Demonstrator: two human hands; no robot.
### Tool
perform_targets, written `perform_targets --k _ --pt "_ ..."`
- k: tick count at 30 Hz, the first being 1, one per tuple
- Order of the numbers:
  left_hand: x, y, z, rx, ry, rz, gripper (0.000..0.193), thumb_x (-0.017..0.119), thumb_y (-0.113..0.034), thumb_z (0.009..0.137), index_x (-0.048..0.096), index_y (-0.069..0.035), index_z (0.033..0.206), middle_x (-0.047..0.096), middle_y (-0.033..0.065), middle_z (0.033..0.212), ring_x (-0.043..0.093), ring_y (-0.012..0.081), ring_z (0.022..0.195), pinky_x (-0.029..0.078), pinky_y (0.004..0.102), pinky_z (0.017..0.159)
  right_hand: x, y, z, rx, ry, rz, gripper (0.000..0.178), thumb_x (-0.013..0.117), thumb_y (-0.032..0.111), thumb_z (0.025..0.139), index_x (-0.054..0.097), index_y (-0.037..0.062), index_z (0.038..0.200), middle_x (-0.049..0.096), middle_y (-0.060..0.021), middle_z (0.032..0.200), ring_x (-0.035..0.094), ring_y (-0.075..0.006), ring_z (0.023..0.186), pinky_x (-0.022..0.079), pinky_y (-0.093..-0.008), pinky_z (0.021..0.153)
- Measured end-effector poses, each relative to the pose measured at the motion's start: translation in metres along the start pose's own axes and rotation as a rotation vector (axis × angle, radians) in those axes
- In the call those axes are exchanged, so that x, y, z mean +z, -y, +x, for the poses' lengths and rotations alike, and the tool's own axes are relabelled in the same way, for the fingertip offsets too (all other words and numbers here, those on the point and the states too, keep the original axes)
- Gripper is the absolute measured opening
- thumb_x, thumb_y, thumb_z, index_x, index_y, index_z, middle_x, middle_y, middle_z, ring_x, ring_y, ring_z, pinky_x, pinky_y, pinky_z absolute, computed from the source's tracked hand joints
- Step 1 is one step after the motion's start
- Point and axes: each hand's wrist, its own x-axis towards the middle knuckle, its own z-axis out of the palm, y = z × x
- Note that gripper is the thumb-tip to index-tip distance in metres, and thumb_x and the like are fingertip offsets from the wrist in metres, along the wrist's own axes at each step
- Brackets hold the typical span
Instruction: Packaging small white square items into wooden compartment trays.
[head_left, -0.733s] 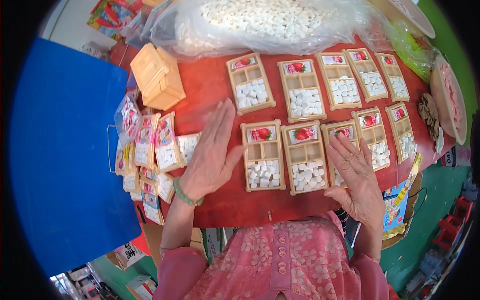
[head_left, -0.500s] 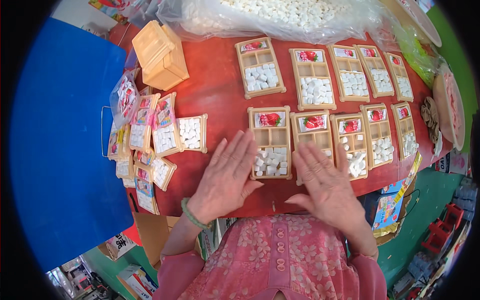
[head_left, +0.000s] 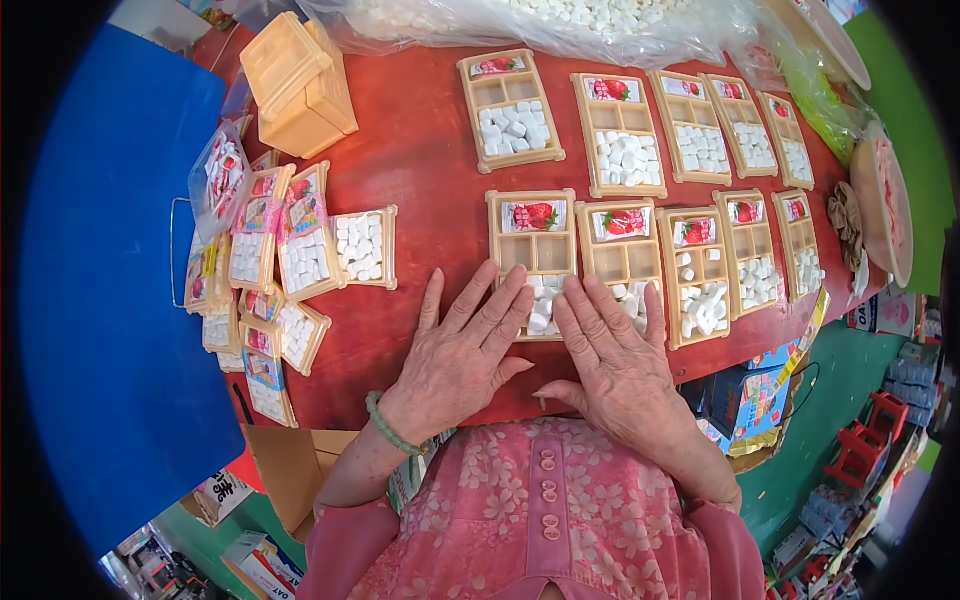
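My left hand (head_left: 460,350), a green bead bracelet at its wrist, lies flat with spread fingers. Its fingertips reach the lower left corner of a beige compartment tray (head_left: 517,248). My right hand (head_left: 625,365) is flat too, fingers stretched over the gap between that tray and the neighbouring tray (head_left: 608,263). White marshmallows (head_left: 541,312) fill the trays' large lower compartments, partly hidden under my fingers. A strawberry-printed packet (head_left: 530,216) lies in the top slot, above two small bare compartments. Neither hand holds anything; whether the fingertips press on the marshmallows, I cannot tell.
More filled trays (head_left: 628,165) stand in two rows on the red table (head_left: 420,130). A stack of beige trays (head_left: 300,90) and a pile of packed trays (head_left: 303,262) are at left. Behind lies a clear bag of marshmallows (head_left: 600,15); a pale basin (head_left: 885,200) stands right.
My right hand has shifted left, closer to my left hand, its fingers now reaching the first front tray's marshmallows. The left fingers have moved slightly over that tray. The whole view has shifted a little.
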Motion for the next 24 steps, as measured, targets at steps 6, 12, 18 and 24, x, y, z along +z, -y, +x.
perform_targets --k 6,12,18,24 --pt "0.001 -0.001 -0.003 -0.018 -0.082 -0.132 0.083 0.072 -0.034 0.087 0.036 -0.007 0.157 0.033 0.0094 0.165 0.028 0.0342 0.153 0.017 0.0625 0.122 -0.008 -0.005 -0.003 0.021 -0.068 0.034 0.090 0.076 0.045 0.082 0.040 0.0037 0.153 0.038 -0.0129 0.162 0.031 -0.0310 0.152 0.012 -0.0623 0.123" --pt "-0.001 -0.005 -0.008 0.055 -0.013 -0.056 0.081 0.078 -0.029 0.083 0.044 -0.008 0.153 0.032 0.0057 0.165 0.026 0.0303 0.154 0.020 0.0647 0.120 -0.007 -0.004 -0.008 -0.039 -0.108 0.043 0.075 0.079 0.037 0.082 0.052 0.0041 0.145 0.046 -0.0124 0.156 0.038 -0.0300 0.149 0.014 -0.0615 0.123" --pt "-0.007 -0.007 -0.012 0.037 -0.035 -0.065 0.074 0.078 -0.027 0.083 0.050 -0.008 0.149 0.035 0.0064 0.164 0.029 0.0298 0.153 0.022 0.0643 0.120 -0.002 -0.005 -0.006 -0.034 -0.131 0.059 0.074 0.080 0.035 0.081 0.054 0.0041 0.144 0.048 -0.0120 0.155 0.039 -0.0299 0.148 0.014 -0.0607 0.123" --pt "-0.007 -0.003 -0.015 0.038 -0.080 -0.069 0.059 0.069 -0.031 0.093 0.055 -0.006 0.145 0.047 0.0139 0.155 0.040 0.0365 0.147 0.027 0.0591 0.120 -0.001 0.000 0.003 -0.025 -0.094 0.051 0.078 0.079 0.036 0.082 0.050 0.0037 0.147 0.044 -0.0126 0.157 0.035 -0.0302 0.150 0.013 -0.0603 0.123"
